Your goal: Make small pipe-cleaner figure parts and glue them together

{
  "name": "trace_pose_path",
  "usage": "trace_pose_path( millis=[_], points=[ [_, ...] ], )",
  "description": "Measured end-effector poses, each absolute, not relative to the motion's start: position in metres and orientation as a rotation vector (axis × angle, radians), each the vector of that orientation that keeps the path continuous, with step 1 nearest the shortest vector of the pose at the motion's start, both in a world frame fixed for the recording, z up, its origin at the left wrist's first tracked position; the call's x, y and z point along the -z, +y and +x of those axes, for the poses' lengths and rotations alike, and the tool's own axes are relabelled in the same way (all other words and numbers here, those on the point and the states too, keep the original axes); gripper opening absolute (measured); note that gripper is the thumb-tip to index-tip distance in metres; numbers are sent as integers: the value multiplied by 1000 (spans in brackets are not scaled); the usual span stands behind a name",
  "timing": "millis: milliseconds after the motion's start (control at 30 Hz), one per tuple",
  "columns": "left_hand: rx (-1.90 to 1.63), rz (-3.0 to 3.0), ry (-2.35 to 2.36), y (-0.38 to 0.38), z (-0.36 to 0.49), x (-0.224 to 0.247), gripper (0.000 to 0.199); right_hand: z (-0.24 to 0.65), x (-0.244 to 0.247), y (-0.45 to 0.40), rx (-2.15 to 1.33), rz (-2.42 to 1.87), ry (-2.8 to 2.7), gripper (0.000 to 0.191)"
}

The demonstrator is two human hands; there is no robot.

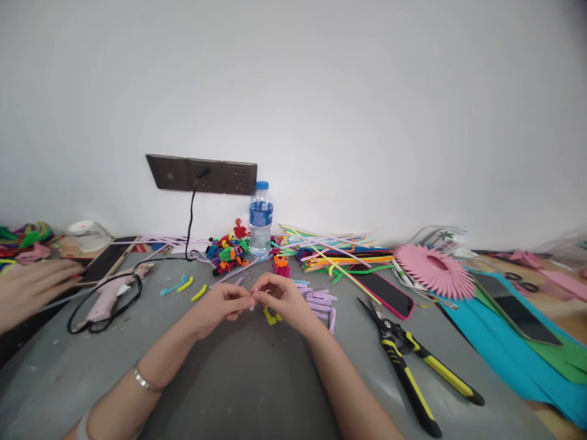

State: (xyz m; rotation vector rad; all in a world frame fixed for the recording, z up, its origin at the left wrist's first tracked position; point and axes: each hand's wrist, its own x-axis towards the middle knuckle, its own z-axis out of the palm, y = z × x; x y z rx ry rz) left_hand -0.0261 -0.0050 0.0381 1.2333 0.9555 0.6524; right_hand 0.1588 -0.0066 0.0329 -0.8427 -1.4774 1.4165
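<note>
My left hand (pixel 225 307) and my right hand (pixel 282 298) meet above the middle of the grey table. Both are closed, thumb and finger pinched on a short lilac pipe cleaner piece (pixel 252 307), which the fingertips mostly cover. Just right of my right hand lies a row of folded lilac pipe cleaner pieces (pixel 321 299). Bent yellow pieces (pixel 271 316) show under the right fingers. To the left of my hands lie a light blue curled piece (pixel 173 286) and two yellow ones (pixel 199 293).
A water bottle (pixel 261 220) stands by the wall among colourful pipe cleaner figures (pixel 229 252) and loose pipe cleaners (pixel 330 250). Large yellow-black pliers (pixel 403 348) and a phone (pixel 385 292) lie right. A corded pink glue gun (pixel 106 299) and another person's hand (pixel 39 284) are left.
</note>
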Motion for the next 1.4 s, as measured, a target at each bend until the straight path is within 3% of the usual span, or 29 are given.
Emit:
trace_pose_path(
  millis=[267,633,1033,1400],
  points=[
    [-566,1282,915,-9,-25,-43,35,166,-28,-6,-1397,-814,-1552,15],
    [-822,977,891,-8,-20,-36,37,153,-32,-14,-796,-797,-1664,9],
    [-972,429,722,-18,-3,-25,35,144,-25,-22,-448,-798,-1624,12],
    [-959,627,792,-21,-5,-31,32,146,-23,-20,-369,-786,-1645,10]
  ],
)
